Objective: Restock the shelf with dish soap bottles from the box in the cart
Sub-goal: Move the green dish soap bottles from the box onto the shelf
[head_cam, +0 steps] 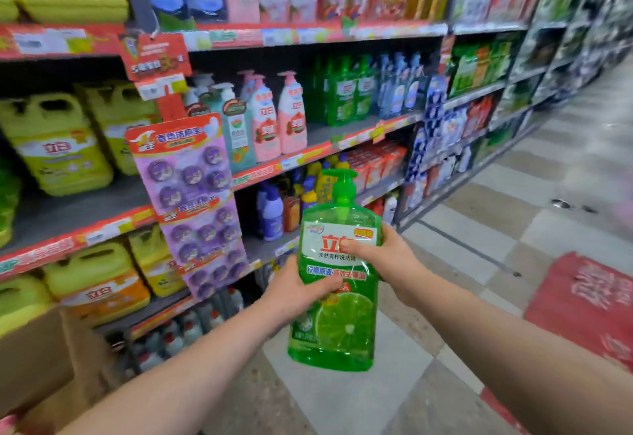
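Note:
I hold a green dish soap bottle (337, 325) with a pump top and a lime on its label upright in the aisle, in front of the shelves. My left hand (294, 289) grips its left side at mid-height. My right hand (387, 256) grips its right side higher up, thumb across the label. Matching green bottles (346, 95) stand on the middle shelf (342, 143), up and to the right of the pink pump bottles (281, 119). A flap of the cardboard box (37, 362) shows at the lower left.
Yellow jugs (61, 147) fill the left shelves. A hanging card of purple fresheners (191, 195) sticks out from the shelf front. Small bottles (274, 208) stand on a lower shelf. A red floor mat (589, 304) lies on the tiled aisle at right.

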